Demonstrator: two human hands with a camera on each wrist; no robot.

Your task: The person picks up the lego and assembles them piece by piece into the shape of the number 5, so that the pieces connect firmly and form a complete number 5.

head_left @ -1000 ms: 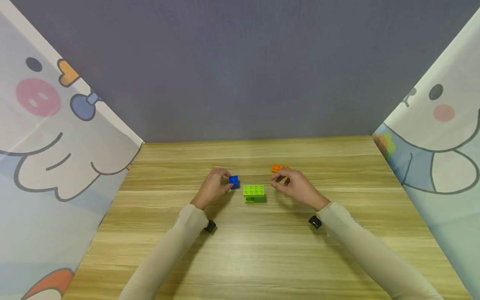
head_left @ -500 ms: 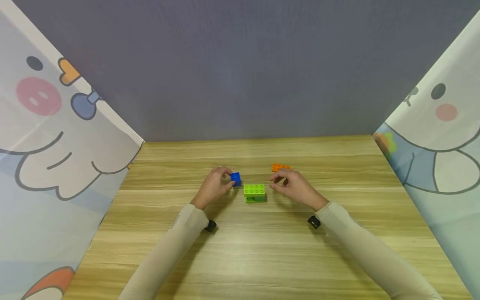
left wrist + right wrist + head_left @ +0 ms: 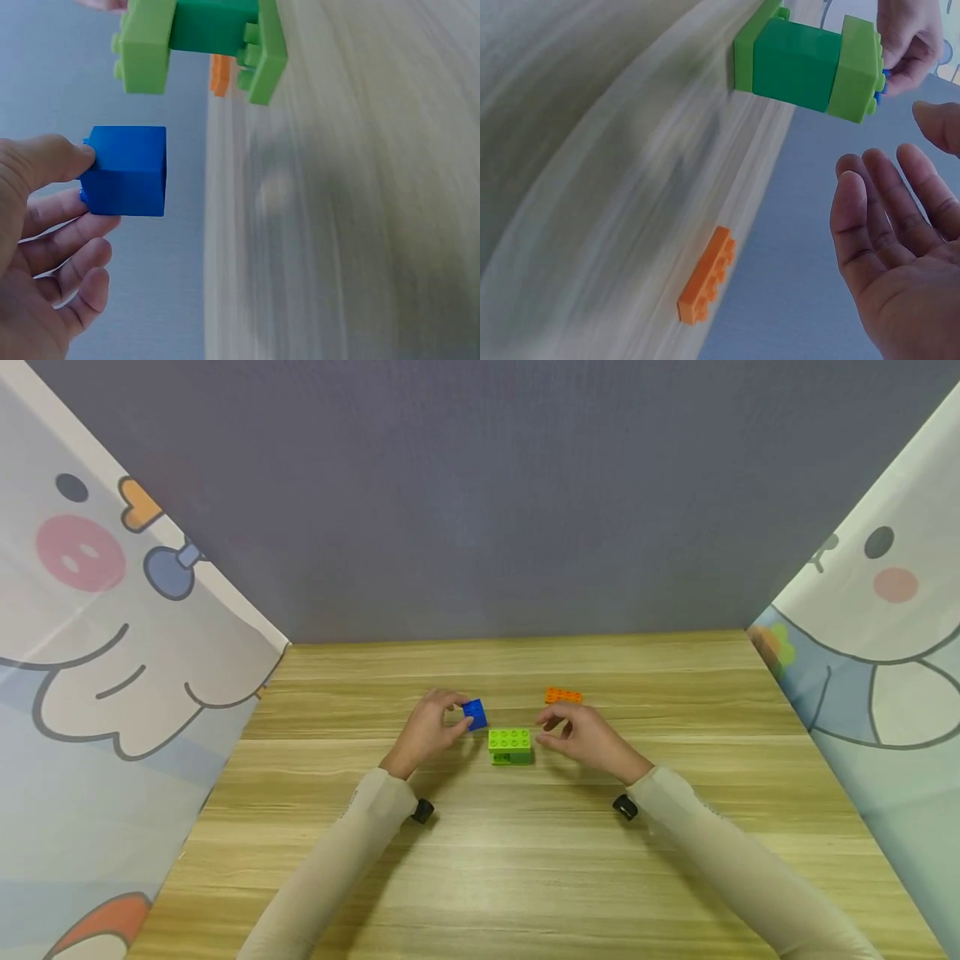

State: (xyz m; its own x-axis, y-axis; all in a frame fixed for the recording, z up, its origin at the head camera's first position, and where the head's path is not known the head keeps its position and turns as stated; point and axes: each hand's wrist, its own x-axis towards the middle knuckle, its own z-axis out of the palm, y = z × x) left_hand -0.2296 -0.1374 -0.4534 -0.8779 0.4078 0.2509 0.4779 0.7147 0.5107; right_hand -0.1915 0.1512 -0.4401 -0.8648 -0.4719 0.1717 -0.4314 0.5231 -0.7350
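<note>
Between thumb and fingers my left hand [image 3: 429,732] pinches a blue building block [image 3: 126,171], lifted above the table in the left wrist view. Just right of it stands a stack of green blocks [image 3: 509,747]: light green plates at top and bottom with a darker green block [image 3: 795,66] between them. My right hand [image 3: 588,739] hovers right of the stack, fingers loosely bent and holding nothing. Behind that hand an orange block [image 3: 705,277], low and studded, lies on the table.
The wooden table [image 3: 510,860] reaches back to a grey wall [image 3: 510,510]. Cartoon-printed panels [image 3: 150,693] flank it on both sides. A small black piece [image 3: 626,807] shows at the right wrist, another [image 3: 423,811] at the left.
The blue block has risen and shifted right toward the green stack in my left hand, tilting slightly. My right hand has drifted slightly left, leaving more of the orange block showing.
</note>
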